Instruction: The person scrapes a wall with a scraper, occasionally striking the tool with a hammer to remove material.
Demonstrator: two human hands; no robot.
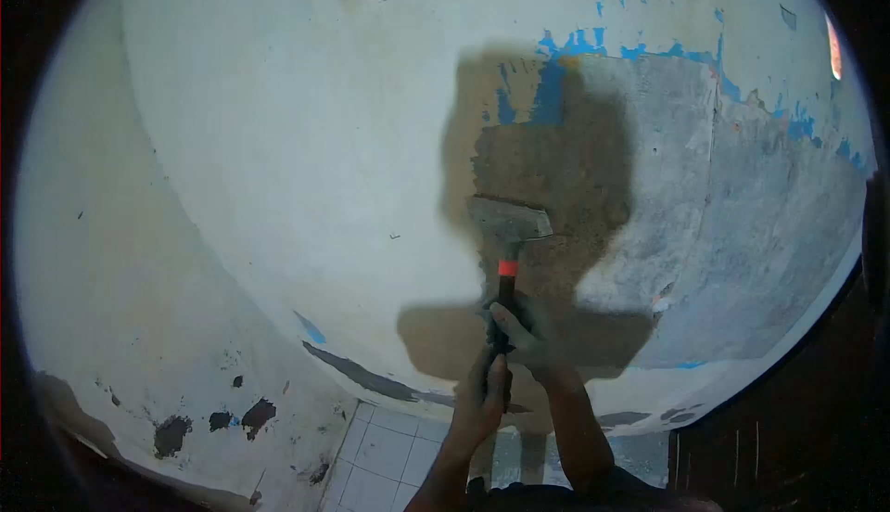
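A long-handled scraper with a wide, dusty blade, a black handle and a red band stands upright in front of the wall. Its blade lies at the left border of a bare grey patch, where white paint begins; full contact is hard to judge. My right hand is wrapped round the middle of the handle. Below it, my left hand grips the handle's lower end. Grey dust coats the fingers of both hands. A dark shadow falls over the wall around the blade.
White paint covers the wall to the left, with blue remnants above the bare patch. The left side wall shows dark chipped spots. White floor tiles lie below; a dark brown surface stands at right.
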